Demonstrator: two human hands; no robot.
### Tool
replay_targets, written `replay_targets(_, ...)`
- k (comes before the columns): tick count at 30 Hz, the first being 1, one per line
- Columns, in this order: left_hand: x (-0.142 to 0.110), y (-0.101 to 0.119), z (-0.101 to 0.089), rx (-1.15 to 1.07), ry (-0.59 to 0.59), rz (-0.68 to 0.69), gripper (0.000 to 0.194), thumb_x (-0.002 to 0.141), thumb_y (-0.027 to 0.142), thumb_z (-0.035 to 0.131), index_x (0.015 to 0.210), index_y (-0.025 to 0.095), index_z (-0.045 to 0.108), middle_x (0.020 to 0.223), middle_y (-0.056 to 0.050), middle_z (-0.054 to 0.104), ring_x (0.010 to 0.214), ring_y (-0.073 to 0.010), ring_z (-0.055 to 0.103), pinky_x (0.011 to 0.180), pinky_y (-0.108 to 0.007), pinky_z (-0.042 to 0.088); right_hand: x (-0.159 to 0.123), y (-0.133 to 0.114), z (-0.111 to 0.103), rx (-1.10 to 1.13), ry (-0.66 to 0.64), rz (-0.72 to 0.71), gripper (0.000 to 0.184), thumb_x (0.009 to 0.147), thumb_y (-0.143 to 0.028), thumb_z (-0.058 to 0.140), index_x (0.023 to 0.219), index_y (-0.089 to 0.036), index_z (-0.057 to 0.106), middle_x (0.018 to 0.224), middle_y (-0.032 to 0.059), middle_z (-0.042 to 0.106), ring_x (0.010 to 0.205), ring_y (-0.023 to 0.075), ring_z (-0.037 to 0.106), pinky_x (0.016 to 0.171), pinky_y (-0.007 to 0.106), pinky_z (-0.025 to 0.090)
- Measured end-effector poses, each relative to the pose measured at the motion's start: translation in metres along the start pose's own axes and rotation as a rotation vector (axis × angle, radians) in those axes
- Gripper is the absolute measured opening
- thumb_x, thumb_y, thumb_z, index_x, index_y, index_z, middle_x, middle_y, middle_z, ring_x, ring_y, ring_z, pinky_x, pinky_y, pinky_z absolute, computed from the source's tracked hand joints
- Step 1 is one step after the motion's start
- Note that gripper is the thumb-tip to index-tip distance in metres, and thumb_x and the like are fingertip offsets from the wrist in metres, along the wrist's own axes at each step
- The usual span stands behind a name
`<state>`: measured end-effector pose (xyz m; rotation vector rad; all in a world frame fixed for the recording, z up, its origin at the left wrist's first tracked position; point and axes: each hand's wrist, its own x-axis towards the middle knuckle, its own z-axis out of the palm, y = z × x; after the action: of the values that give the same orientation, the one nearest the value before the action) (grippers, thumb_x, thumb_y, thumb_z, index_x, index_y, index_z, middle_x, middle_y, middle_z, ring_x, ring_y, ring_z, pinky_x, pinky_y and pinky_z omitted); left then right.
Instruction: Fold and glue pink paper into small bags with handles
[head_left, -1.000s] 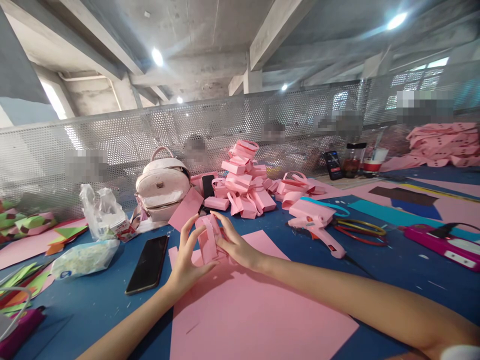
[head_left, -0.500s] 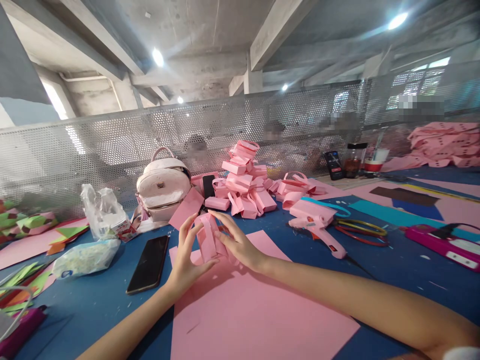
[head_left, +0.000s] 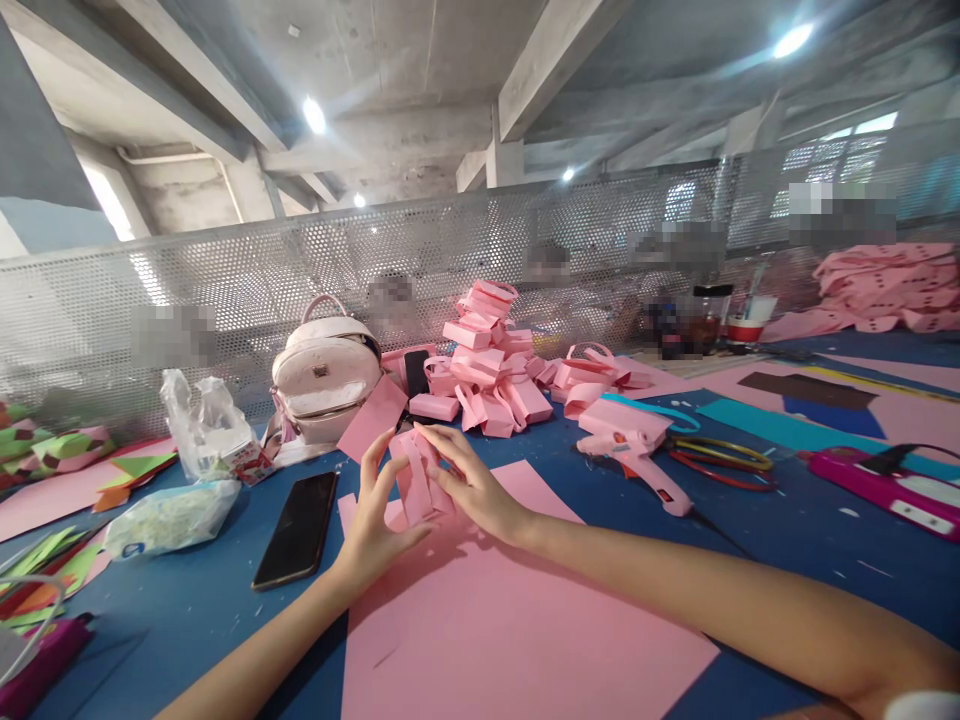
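Note:
Both hands hold a small pink paper basket [head_left: 417,478] with a loop handle, just above a large pink paper sheet [head_left: 510,620] on the blue table. My left hand [head_left: 371,525] grips its left side, thumb below and fingers up along the paper. From the right, my right hand [head_left: 469,485] presses its fingers on the basket's right side and handle. Behind them stands a heap of finished pink paper baskets [head_left: 487,365].
A black phone [head_left: 296,528] lies left of my hands. A pink backpack [head_left: 324,372], plastic bags [head_left: 199,435] and coloured paper scraps [head_left: 52,450] are further left. A pink glue gun [head_left: 637,450] and coloured rings [head_left: 724,460] lie right. A perforated metal screen [head_left: 225,280] backs the table.
Almost nothing has moved; my fingers have shifted slightly on the pink paper basket, which stays between both hands.

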<state>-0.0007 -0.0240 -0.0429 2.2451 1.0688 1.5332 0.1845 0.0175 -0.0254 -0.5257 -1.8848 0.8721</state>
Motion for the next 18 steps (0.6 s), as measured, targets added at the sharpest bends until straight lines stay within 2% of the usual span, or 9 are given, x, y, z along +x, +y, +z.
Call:
replay_targets(3,0.001,0.001,-0.001,-0.131,0.009,-0.060,0.049,0.087,0.058,0.064,0.124,0.028,0.054,0.157,-0.012,0.026,0.148,-0.0362,0.021,0.116,-0.057,0.026,0.000,-0.001,0.000,-0.008,-0.005,-0.002,0.051,0.098,-0.031,0.051,0.147,-0.038,0.041,0.144,0.0040,0.041,0.139,0.0206,0.038,0.105,0.034,0.047)
replay_targets(6,0.005,0.002,0.001,-0.267,0.094,-0.158,0.034,0.094,0.048,0.059,0.119,0.028,0.049,0.154,-0.012,0.031,0.143,-0.0298,0.032,0.112,-0.049,0.035,-0.002,-0.003,0.000,-0.014,-0.012,-0.003,0.053,0.096,-0.026,0.052,0.147,-0.038,0.042,0.144,0.0038,0.041,0.139,0.0203,0.037,0.106,0.034,0.046)
replay_targets(10,0.010,0.002,0.004,-0.425,0.176,-0.301,0.058,0.080,0.042,0.077,0.126,0.029,0.043,0.147,-0.011,0.041,0.129,-0.0259,0.051,0.099,-0.037,0.048,-0.003,-0.006,0.000,-0.027,-0.044,-0.021,0.053,0.095,-0.024,0.054,0.145,-0.040,0.045,0.144,0.0033,0.040,0.139,0.0199,0.037,0.107,0.034,0.045)
replay_targets(12,0.012,0.002,0.003,-0.506,0.154,-0.392,0.063,0.079,0.040,0.078,0.131,0.027,0.044,0.135,-0.011,0.054,0.115,-0.0239,0.060,0.088,-0.032,0.053,-0.003,-0.008,0.000,-0.034,-0.066,-0.039,0.052,0.096,-0.025,0.054,0.145,-0.040,0.046,0.144,0.0035,0.040,0.140,0.0205,0.036,0.109,0.035,0.044)
replay_targets(14,0.012,0.004,0.003,-0.594,0.103,-0.474,0.059,0.082,0.038,0.076,0.132,0.024,0.048,0.122,-0.010,0.063,0.101,-0.0225,0.067,0.078,-0.031,0.055,-0.003,-0.009,0.000,-0.042,-0.084,-0.050,0.050,0.096,-0.026,0.054,0.143,-0.039,0.048,0.144,0.0037,0.040,0.141,0.0218,0.036,0.111,0.037,0.042)
replay_targets(18,0.013,0.008,0.003,-0.743,0.022,-0.558,0.042,0.079,0.036,0.079,0.113,0.016,0.063,0.106,-0.010,0.072,0.089,-0.0231,0.071,0.075,-0.032,0.057,-0.001,-0.009,-0.002,-0.029,-0.119,-0.080,0.054,0.093,-0.022,0.057,0.143,-0.038,0.049,0.146,0.0025,0.042,0.141,0.0229,0.037,0.116,0.041,0.036)
